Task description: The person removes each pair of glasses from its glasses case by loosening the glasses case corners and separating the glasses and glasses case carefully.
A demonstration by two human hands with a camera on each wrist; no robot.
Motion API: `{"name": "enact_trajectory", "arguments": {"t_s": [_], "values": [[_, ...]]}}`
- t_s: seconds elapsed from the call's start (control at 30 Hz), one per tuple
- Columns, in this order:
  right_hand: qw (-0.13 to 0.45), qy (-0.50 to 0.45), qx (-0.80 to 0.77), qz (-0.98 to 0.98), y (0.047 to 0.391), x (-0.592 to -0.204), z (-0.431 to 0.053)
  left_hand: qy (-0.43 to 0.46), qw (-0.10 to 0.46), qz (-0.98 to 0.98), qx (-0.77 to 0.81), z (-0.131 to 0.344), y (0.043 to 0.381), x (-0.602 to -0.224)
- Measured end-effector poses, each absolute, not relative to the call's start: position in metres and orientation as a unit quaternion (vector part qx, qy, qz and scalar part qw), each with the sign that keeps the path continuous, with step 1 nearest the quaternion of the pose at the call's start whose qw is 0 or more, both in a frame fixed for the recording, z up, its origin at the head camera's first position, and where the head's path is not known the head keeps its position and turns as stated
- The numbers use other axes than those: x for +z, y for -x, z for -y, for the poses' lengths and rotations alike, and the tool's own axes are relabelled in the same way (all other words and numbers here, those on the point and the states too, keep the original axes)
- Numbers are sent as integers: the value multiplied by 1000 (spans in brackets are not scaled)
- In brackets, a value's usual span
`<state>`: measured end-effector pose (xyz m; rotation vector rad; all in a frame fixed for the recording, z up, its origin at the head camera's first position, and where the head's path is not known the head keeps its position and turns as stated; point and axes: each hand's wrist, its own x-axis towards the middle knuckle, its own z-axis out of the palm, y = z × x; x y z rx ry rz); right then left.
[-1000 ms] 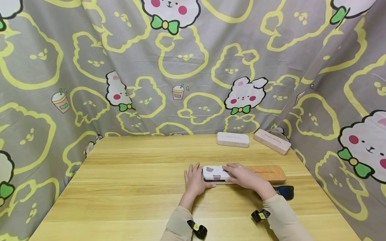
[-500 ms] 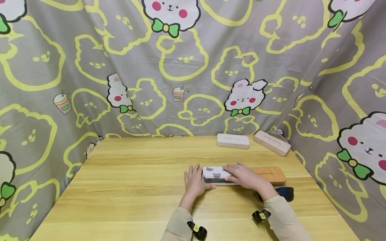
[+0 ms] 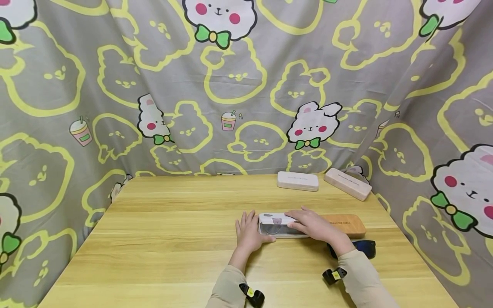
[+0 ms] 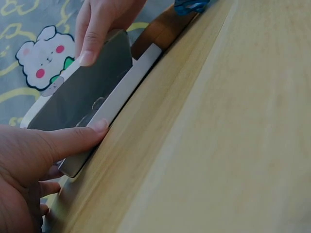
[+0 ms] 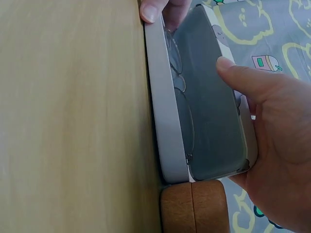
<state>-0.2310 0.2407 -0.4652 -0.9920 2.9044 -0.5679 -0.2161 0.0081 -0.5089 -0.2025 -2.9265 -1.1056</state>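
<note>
A white glasses case (image 3: 275,219) with bear prints lies on the wooden table, its lid (image 5: 211,116) raised to show a dark grey lining. Thin-framed glasses (image 5: 181,89) rest inside it. My left hand (image 3: 248,233) grips the case's left end, thumb pressed on the front wall of the base (image 4: 127,87) and fingers round the far side. On the right, my right hand (image 3: 316,225) holds the lid, its thumb on the lid's front edge and the other fingers mostly hidden behind it.
A brown glasses case (image 3: 348,224) stands right against the bear case's right end. Dark sunglasses (image 3: 364,248) lie in front of it, partly behind my right forearm. Further back are a white case (image 3: 298,182) and a pale pink case (image 3: 348,184), near the patterned curtain (image 3: 239,147).
My right hand has tilted the lid up and back, so the gap at the front has widened and the lining and glasses now show. The left hand has stayed in place.
</note>
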Motion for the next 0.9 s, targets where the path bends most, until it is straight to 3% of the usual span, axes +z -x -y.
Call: {"name": "enact_trajectory", "arguments": {"t_s": [0.9], "values": [[1, 304, -208, -930, 235, -467, -244, 69, 21, 933, -353, -9, 216, -511]]}}
